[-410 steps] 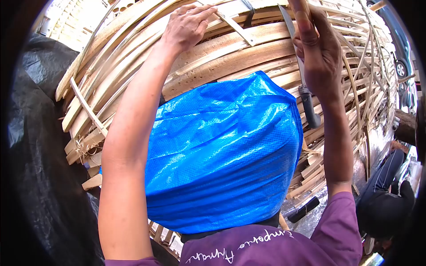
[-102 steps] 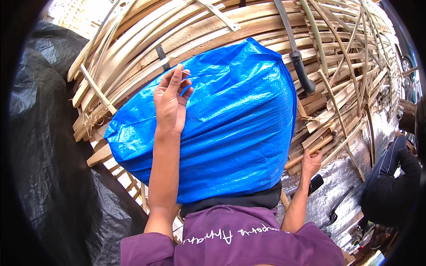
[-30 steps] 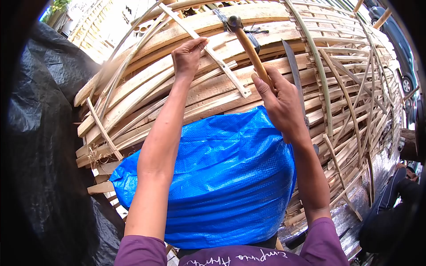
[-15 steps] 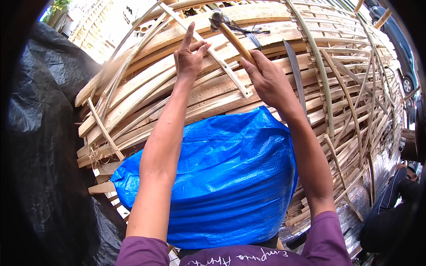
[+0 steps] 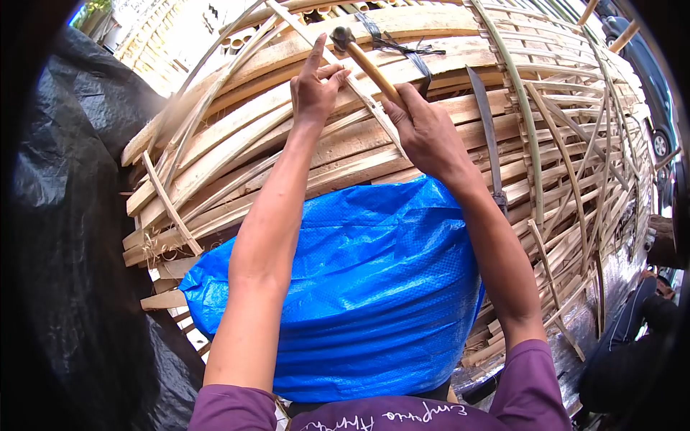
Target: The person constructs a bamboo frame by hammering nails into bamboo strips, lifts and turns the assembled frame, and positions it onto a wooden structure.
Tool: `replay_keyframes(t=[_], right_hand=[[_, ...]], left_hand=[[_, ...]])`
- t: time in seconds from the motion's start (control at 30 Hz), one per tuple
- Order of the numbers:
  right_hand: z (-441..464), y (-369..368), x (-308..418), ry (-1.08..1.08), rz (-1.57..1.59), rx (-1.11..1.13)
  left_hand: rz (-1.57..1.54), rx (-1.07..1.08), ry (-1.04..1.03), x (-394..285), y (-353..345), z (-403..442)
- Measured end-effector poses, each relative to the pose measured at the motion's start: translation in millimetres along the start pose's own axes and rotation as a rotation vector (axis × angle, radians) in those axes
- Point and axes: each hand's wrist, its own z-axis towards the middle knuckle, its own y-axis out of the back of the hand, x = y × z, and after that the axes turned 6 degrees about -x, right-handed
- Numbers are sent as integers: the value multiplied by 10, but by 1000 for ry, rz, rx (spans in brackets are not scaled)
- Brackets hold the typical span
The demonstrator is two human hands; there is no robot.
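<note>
Outdoors, it seems, in the head view, long wooden slats point(image 5: 345, 147) form a bowed, layered surface, with a black tarp point(image 5: 65, 215) at left, a blue sheet point(image 5: 374, 287) nearest the body and a car point(image 5: 650, 93) at far right. The hammer point(image 5: 366, 66), dark-headed with a pale wooden handle, is above the slats, held in the right hand point(image 5: 430, 140)'s closed fingers. The left hand point(image 5: 313, 93) points its index finger beside a thin strip point(image 5: 381, 118); whether its other fingers grip anything, I cannot tell.
</note>
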Motion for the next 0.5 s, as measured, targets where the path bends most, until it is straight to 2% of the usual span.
replay_keyframes(t=[0.1, 0.37, 0.43, 0.5], right_hand=[[26, -71, -83, -13, -45, 19], [71, 99, 150, 141, 189, -205], [16, -64, -4, 55, 160, -130], [13, -120, -83, -21, -39, 4]], left_hand=[[15, 9, -7, -11, -3, 3], [45, 8, 14, -54, 12, -11], [50, 10, 9, -28, 2, -3], [56, 3, -8, -14, 7, -3]])
